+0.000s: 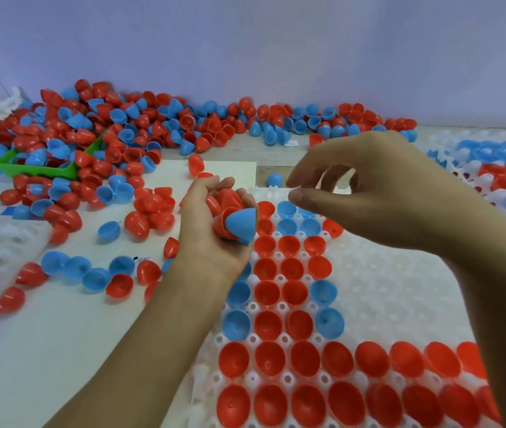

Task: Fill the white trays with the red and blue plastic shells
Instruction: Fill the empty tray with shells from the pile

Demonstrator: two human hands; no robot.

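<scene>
Shells (233, 217) sit bunched in our left hand (214, 230), just left of our right hand (378, 186), whose empty loose fingers hover over the tray (399, 273).

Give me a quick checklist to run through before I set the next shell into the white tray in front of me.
1. Shells in stock: ok. The left hand grips a bunch of red shells with a blue shell at the front.
2. Placing hand free: ok. The right hand hovers over the white tray, fingers loosely curled, holding nothing.
3. Free pockets: ok. The right part of the tray has many unfilled pockets.
4. Placed shells seated open side up: ok in the near rows; far rows partly hidden by the hands.
5. Which shell comes next: cannot tell.
6. Refill supply: ok. The loose pile lies at the far left.
</scene>
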